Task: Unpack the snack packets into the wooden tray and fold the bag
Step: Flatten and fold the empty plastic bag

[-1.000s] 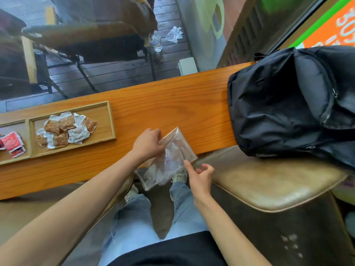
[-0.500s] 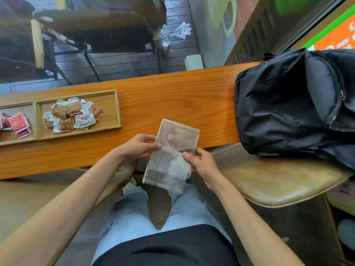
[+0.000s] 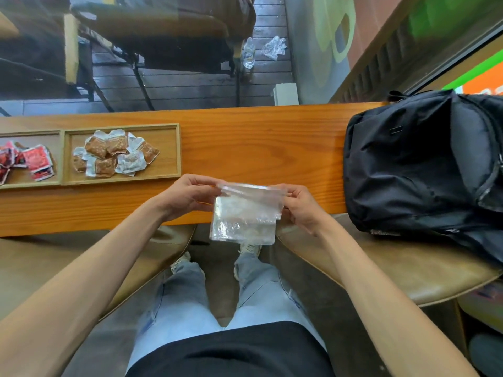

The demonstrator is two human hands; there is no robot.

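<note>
Head view: both hands pinch the top edge of a clear plastic bag (image 3: 245, 213), the left hand (image 3: 187, 195) at its left corner and the right hand (image 3: 300, 206) at its right corner, fingertips closed narrowly on the plastic. The bag hangs between them, folded over on itself, in front of the near edge of the wooden counter (image 3: 245, 142) and above the person's knees. On the counter to the left lies the wooden tray (image 3: 178, 153), its right compartment holding a loose pile of brown snack packets (image 3: 114, 155) with white edges; they sit toward the left and middle of that compartment. The compartment beside it holds red packets (image 3: 32, 160). A black backpack (image 3: 424, 164) rests at the right, partly on the counter and partly on a tan padded seat (image 3: 394, 270).
</note>
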